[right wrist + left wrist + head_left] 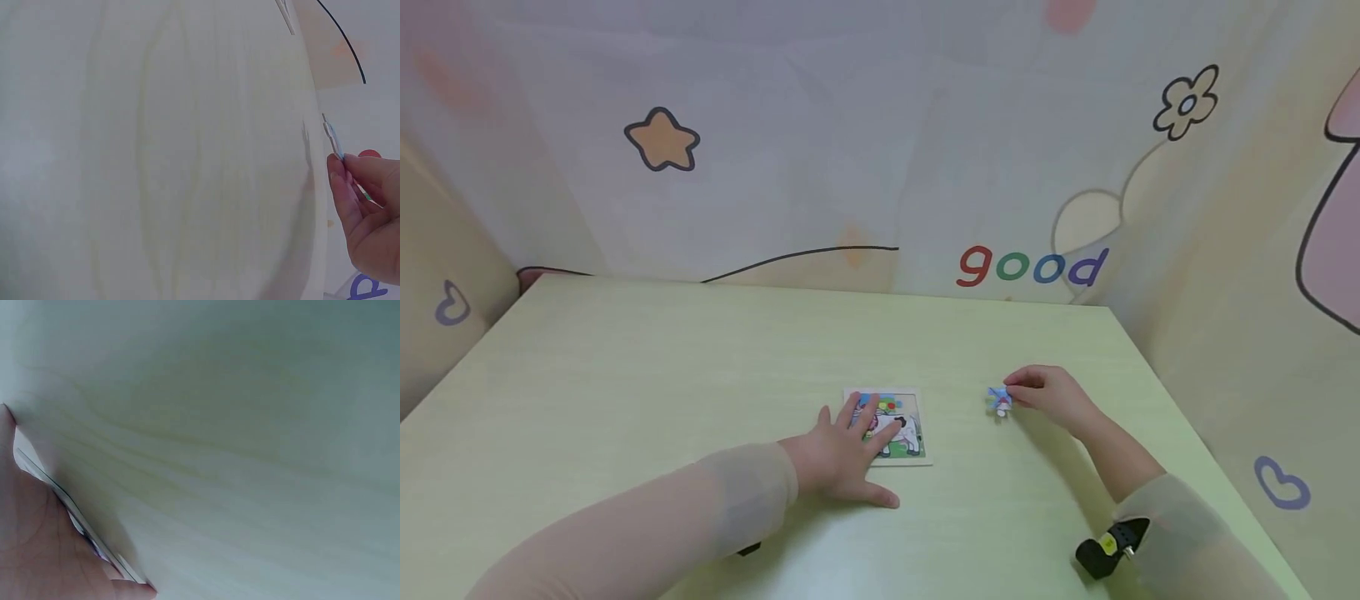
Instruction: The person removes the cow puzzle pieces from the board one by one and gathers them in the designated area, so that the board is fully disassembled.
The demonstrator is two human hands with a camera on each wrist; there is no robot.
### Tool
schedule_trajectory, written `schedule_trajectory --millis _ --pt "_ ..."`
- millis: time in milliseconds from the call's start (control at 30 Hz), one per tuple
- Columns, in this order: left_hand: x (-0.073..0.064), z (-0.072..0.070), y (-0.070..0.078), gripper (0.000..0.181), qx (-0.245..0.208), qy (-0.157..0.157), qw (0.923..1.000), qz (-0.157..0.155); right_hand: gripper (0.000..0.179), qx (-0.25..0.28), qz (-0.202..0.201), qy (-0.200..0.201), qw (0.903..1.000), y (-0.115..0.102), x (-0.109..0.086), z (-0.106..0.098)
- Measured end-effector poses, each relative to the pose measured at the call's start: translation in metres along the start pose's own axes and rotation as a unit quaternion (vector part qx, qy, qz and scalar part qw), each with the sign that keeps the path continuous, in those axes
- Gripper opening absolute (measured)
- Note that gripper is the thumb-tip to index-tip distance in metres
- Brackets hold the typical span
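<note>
My left hand (838, 458) lies with spread, straight fingers over a small square picture puzzle board (917, 404), covering its left part. A white cow with black patches shows on the board, with green below it and blue above. In the left wrist view the palm (40, 544) partly hides the board's thin edge (78, 515). To the right of the board, my right hand (1060, 400) pinches a small puzzle piece (999, 402), blue with some white and pink, between thumb and fingers. The right wrist view shows the piece (334, 139) edge-on at the fingertips.
Both arms reach over a pale wooden table (647, 358). Printed cloth (820, 150) with a star, a flower and the word "good" stands behind it and along the sides. A black camera mount (1105, 552) sits at the right wrist.
</note>
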State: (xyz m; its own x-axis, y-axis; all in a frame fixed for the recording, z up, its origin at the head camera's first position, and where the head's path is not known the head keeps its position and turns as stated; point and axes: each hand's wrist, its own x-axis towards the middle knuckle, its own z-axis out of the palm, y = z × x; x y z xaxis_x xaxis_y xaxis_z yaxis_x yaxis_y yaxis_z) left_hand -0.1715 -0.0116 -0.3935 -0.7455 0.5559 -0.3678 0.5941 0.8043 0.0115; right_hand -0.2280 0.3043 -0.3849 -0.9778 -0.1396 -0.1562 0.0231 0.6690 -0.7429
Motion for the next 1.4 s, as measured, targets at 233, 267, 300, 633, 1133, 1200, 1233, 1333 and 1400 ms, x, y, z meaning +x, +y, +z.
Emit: schedule_trajectory --millis 233,267,300,633,1133,1200,1233,1333,1400 --pt "-0.001 0.000 0.000 0.094 0.005 -0.001 1.0000 -0.004 0.028 -0.015 0.006 0.017 0.9997 0.013 -0.005 -0.010" --pt "-0.001 0.000 0.000 0.094 0.005 -0.001 1.0000 -0.003 0.028 -0.021 0.008 0.019 0.9996 0.015 -0.005 -0.012" --pt "-0.001 0.000 0.000 0.094 0.005 -0.001 1.0000 -0.001 0.028 -0.024 0.012 0.020 0.9994 0.018 -0.006 -0.014" --pt "0.002 -0.002 0.001 0.093 0.004 0.010 0.9998 0.018 0.029 -0.050 0.042 0.032 0.9973 0.032 -0.015 -0.032" --pt "-0.012 0.003 -0.005 0.089 -0.035 0.019 0.9992 -0.008 0.027 -0.057 0.074 0.055 0.9941 0.044 -0.014 -0.034" --pt "-0.012 0.003 -0.006 0.088 -0.032 0.023 0.9992 -0.006 0.026 -0.063 0.073 0.059 0.9936 0.044 -0.014 -0.034" --pt "-0.011 0.003 -0.006 0.088 -0.030 0.022 0.9993 -0.006 0.027 -0.064 0.071 0.059 0.9937 0.043 -0.014 -0.034" --pt "-0.010 0.004 -0.007 0.088 -0.025 0.019 0.9995 -0.008 0.027 -0.073 0.066 0.059 0.9934 0.042 -0.012 -0.034" --pt "-0.010 0.005 -0.007 0.089 -0.024 0.015 0.9996 -0.010 0.026 -0.080 0.063 0.058 0.9931 0.041 -0.012 -0.033"
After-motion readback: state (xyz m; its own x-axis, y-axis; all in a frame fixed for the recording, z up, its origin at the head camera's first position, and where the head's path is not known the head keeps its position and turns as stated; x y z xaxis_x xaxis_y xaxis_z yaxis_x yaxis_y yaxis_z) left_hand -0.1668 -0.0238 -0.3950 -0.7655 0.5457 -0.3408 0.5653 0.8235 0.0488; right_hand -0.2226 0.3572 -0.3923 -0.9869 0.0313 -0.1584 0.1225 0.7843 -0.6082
